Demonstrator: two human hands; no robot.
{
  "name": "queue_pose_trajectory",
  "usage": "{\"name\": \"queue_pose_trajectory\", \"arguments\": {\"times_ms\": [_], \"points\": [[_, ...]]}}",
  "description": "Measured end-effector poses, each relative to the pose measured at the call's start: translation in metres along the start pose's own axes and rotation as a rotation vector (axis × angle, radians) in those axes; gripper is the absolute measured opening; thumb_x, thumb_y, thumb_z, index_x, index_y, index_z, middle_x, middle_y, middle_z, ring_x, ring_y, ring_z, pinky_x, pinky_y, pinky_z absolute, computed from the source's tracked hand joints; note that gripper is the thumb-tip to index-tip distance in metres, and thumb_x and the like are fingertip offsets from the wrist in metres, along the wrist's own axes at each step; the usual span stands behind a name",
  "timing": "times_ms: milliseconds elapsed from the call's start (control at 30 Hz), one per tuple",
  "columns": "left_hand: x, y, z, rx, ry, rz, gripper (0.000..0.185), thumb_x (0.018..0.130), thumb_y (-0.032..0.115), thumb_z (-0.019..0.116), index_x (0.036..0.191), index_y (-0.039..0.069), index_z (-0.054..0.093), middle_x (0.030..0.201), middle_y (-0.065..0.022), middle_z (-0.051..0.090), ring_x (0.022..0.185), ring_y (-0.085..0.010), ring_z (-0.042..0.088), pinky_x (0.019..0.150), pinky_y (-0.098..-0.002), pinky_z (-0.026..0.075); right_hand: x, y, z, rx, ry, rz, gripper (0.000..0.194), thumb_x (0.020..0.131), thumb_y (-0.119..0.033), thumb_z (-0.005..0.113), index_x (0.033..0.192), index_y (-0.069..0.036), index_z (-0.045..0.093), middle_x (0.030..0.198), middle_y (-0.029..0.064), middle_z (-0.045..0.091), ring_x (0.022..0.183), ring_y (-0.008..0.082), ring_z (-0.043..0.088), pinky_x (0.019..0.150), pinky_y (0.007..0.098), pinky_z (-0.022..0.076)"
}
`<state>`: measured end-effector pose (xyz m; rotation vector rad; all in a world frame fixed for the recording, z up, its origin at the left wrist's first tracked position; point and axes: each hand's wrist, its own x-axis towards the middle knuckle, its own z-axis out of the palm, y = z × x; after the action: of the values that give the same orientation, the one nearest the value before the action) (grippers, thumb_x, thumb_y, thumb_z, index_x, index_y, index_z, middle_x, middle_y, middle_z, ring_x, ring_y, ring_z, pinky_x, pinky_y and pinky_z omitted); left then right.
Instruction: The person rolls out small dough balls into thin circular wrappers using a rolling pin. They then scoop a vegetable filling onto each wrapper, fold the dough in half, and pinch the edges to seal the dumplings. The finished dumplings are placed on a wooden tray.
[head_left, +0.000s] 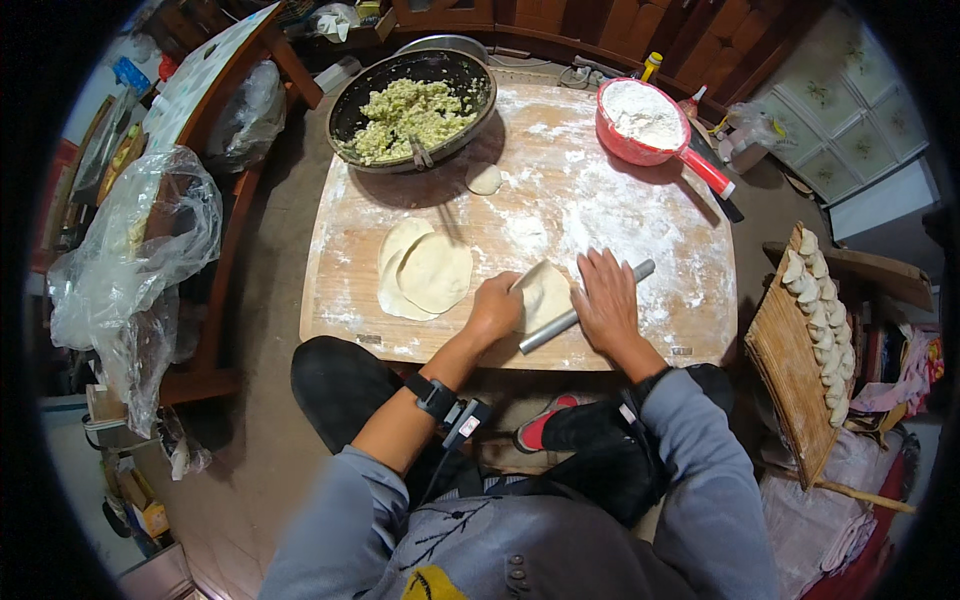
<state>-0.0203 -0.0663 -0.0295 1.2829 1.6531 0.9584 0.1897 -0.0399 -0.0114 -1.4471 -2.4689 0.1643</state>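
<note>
My left hand (495, 306) pinches the left edge of a flat dough wrapper (545, 294), whose rim lifts a little off the board. Across the lower right of that wrapper lies a metal rolling pin (551, 333), slanted up to the right. My right hand (606, 300) presses flat on the pin with its fingers stretched forward. Left of my hands, two rolled wrappers (435, 271) overlap on the wooden board (345, 277). Farther back, a small dough disc (484, 179) sits by the pan.
A dark pan (341, 142) of chopped green filling, with a utensil in it, stands back left. A red ladle (637, 154) heaped with flour is back right. Shaped dumplings (821, 315) line a slatted tray (787, 390) at right. Plastic bags (135, 247) hang left.
</note>
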Motion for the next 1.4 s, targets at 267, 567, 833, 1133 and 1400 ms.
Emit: {"name": "queue_pose_trajectory", "arguments": {"times_ms": [267, 567, 833, 1133, 1400], "points": [[0.039, 0.025, -0.002, 0.486, 0.026, 0.179, 0.023, 0.076, 0.019, 0.068, 0.084, -0.002, 0.069, 0.082, -0.0233, 0.065, 0.075, -0.0369, 0.064, 0.070, -0.0411, 0.050, 0.112, -0.019, 0.032, 0.055, 0.040, 0.176, 0.055, 0.096, -0.039, 0.043, 0.140, -0.006, 0.041, 0.146, 0.0134, 0.039, 0.140, 0.0288, 0.027, 0.113, 0.0486, 0.0161], [0.019, 0.007, -0.001, 0.030, 0.184, -0.217, 0.021, 0.081, 0.019, 0.062, 0.077, -0.002, 0.065, 0.067, -0.0123, 0.064, 0.062, -0.0190, 0.060, 0.060, -0.0328, 0.048, -0.040, 0.004, -0.022, -0.055, -0.173, 0.060, 0.056, 0.092, -0.035, 0.053, 0.136, -0.002, 0.044, 0.144, 0.0180, 0.040, 0.138, 0.0334, 0.029, 0.112, 0.0504, 0.0167], [0.022, 0.006, -0.011, 0.258, -0.022, 0.141, 0.026, 0.083, 0.014, 0.058, 0.103, -0.001, 0.065, 0.085, -0.0207, 0.067, 0.076, -0.0291, 0.064, 0.071, -0.0362, 0.050, 0.067, -0.014, 0.022, 0.070, -0.007, 0.103, 0.056, 0.094, -0.038, 0.049, 0.138, -0.004, 0.044, 0.146, 0.0144, 0.039, 0.139, 0.0296, 0.028, 0.113, 0.0489, 0.0167], [0.048, 0.017, -0.005, 0.399, 0.116, 0.063, 0.030, 0.077, 0.030, 0.070, 0.075, 0.000, 0.067, 0.071, -0.0222, 0.064, 0.068, -0.0373, 0.063, 0.065, -0.0415, 0.050, 0.034, -0.014, 0.005, 0.054, -0.042, 0.107, 0.056, 0.095, -0.039, 0.046, 0.138, -0.004, 0.043, 0.146, 0.0157, 0.039, 0.138, 0.0308, 0.029, 0.114, 0.0490, 0.0168], [0.005, 0.001, -0.002, -0.002, 0.046, -0.082, 0.023, 0.084, 0.019, 0.057, 0.087, -0.003, 0.065, 0.070, -0.0130, 0.065, 0.065, -0.0242, 0.061, 0.065, -0.0367, 0.049, -0.013, -0.007, -0.008, 0.025, -0.020, 0.048, 0.053, 0.092, -0.032, 0.052, 0.135, -0.002, 0.045, 0.143, 0.0174, 0.040, 0.138, 0.0323, 0.029, 0.112, 0.0496, 0.0174]]}}
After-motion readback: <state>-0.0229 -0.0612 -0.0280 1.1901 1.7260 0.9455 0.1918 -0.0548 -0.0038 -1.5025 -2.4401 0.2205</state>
